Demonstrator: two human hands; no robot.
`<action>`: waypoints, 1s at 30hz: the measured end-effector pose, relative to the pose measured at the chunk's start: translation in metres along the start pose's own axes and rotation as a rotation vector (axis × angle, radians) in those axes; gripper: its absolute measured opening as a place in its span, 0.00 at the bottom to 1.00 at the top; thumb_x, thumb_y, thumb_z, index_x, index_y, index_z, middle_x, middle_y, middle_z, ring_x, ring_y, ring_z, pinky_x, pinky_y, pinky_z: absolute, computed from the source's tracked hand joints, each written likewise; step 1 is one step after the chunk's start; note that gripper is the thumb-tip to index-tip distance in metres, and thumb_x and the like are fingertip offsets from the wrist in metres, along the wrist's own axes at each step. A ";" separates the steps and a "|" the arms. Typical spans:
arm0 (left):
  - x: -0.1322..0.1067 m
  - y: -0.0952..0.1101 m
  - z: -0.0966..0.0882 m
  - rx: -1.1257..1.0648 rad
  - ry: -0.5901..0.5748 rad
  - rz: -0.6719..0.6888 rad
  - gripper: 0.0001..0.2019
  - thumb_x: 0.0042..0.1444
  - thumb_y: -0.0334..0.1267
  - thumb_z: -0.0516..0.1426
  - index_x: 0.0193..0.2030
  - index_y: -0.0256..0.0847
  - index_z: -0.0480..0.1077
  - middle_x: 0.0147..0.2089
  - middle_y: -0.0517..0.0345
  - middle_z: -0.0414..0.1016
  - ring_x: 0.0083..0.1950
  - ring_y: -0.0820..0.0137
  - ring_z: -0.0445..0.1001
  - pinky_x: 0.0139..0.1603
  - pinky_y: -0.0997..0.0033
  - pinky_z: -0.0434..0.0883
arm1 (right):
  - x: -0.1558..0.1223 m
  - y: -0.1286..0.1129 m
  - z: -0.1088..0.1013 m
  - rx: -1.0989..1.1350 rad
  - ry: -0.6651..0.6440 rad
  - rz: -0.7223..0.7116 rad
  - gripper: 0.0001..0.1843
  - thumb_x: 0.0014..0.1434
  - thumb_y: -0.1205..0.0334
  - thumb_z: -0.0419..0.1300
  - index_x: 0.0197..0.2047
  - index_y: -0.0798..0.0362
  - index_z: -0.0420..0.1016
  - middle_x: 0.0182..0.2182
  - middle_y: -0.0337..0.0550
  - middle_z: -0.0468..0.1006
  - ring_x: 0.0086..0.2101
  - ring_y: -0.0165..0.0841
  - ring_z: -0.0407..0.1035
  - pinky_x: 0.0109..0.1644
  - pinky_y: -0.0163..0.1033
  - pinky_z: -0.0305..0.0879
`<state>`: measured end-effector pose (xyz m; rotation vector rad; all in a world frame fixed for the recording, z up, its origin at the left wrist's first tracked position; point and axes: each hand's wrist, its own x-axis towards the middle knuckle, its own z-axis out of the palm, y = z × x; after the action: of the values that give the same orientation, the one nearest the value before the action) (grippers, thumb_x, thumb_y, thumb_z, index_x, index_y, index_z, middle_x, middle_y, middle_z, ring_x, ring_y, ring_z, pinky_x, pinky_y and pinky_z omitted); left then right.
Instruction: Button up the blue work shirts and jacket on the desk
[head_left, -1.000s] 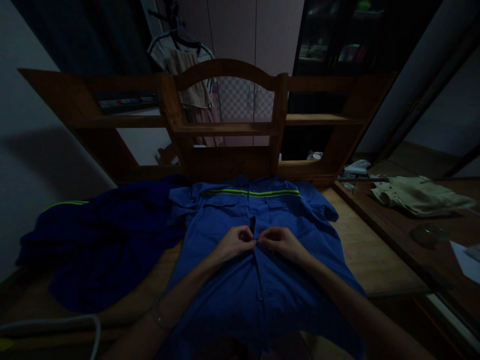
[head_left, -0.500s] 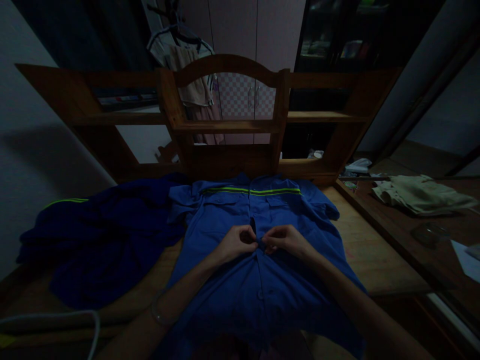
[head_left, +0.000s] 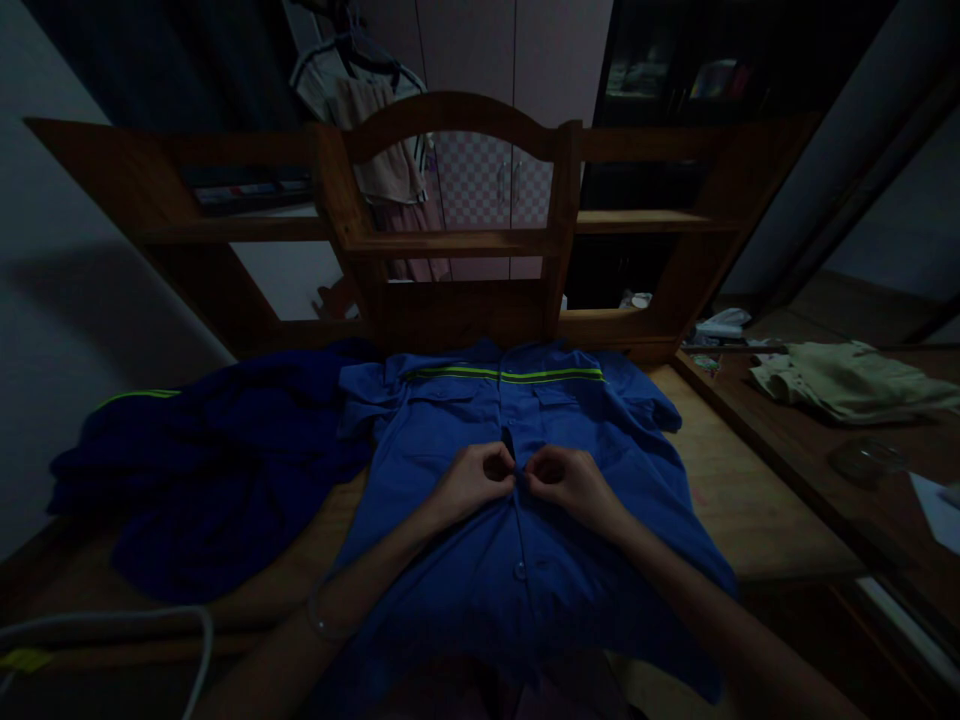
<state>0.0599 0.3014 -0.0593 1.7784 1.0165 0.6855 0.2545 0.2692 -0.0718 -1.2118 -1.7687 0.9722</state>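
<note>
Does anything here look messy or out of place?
A dark blue garment lies crumpled in a heap left of the flat shirt; a beige garment sits rumpled far right. Nothing else stands out.

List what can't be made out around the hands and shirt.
Head view, dim throughout.
The button at the placket: covered by the fingers of the left hand and right hand, so whether it is fastened cannot be told.
The blue shirt hem: cut off by the bottom edge.
The flat items on the wooden shelf: too dark and small.
The white cable: runs off the left edge.
</note>
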 end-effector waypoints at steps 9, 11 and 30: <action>-0.002 0.001 -0.008 -0.135 -0.213 -0.258 0.12 0.49 0.43 0.60 0.30 0.34 0.68 0.25 0.56 0.74 0.24 0.71 0.74 0.26 0.74 0.71 | -0.008 -0.005 0.002 -0.097 0.040 -0.153 0.04 0.55 0.66 0.60 0.35 0.54 0.74 0.29 0.40 0.76 0.29 0.29 0.69 0.33 0.32 0.63; -0.003 0.006 -0.011 -0.136 -0.269 -0.278 0.14 0.50 0.46 0.59 0.29 0.34 0.68 0.26 0.55 0.74 0.24 0.72 0.74 0.26 0.74 0.71 | -0.009 -0.004 0.003 -0.122 0.051 -0.187 0.04 0.54 0.67 0.60 0.35 0.54 0.74 0.29 0.40 0.75 0.29 0.29 0.69 0.34 0.32 0.63; 0.000 0.002 -0.008 -0.175 -0.252 -0.268 0.15 0.51 0.47 0.58 0.28 0.34 0.68 0.24 0.55 0.74 0.23 0.73 0.72 0.26 0.76 0.68 | -0.011 0.002 0.007 -0.195 0.066 -0.300 0.08 0.54 0.73 0.59 0.37 0.54 0.71 0.32 0.39 0.72 0.31 0.28 0.67 0.35 0.31 0.61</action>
<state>0.0544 0.3047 -0.0547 1.4985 0.9673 0.3608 0.2517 0.2578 -0.0780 -1.0412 -1.9576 0.5917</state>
